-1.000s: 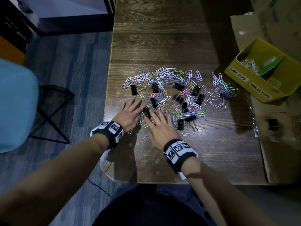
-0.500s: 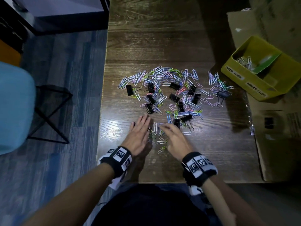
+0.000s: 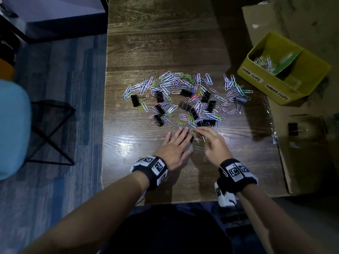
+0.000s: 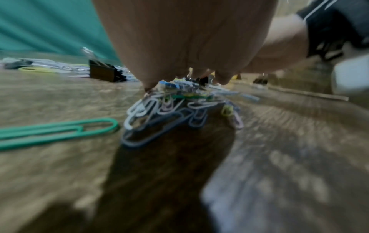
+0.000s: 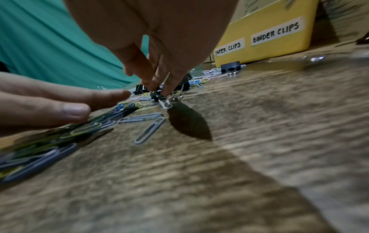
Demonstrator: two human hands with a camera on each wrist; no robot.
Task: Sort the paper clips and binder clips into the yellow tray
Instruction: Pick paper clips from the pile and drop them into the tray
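A spread of coloured paper clips (image 3: 170,85) mixed with black binder clips (image 3: 186,105) lies mid-table. My left hand (image 3: 178,142) lies flat, fingers straight, over a small bunch of paper clips (image 4: 179,107) drawn out near the table's front edge. Just right of it, my right hand (image 3: 200,132) pinches at the bunch's edge; in the right wrist view its fingertips (image 5: 159,89) meet on a white paper clip (image 5: 165,103). The yellow tray (image 3: 251,70) stands at the far right, labelled PAPER CLIPS and BINDER CLIPS, with several paper clips (image 3: 264,61) in its left compartment.
The tray sits on flattened cardboard (image 3: 302,153) beside the wooden table (image 3: 165,43). One black binder clip (image 3: 293,129) lies on that cardboard. A grey binder clip (image 3: 240,99) sits nearest the tray. A blue chair (image 3: 12,125) is at the left.
Both hands pulled back from the big spread toward the table's near edge, dragging a small bunch of paper clips along. My right fingers have drawn together into a pinch.
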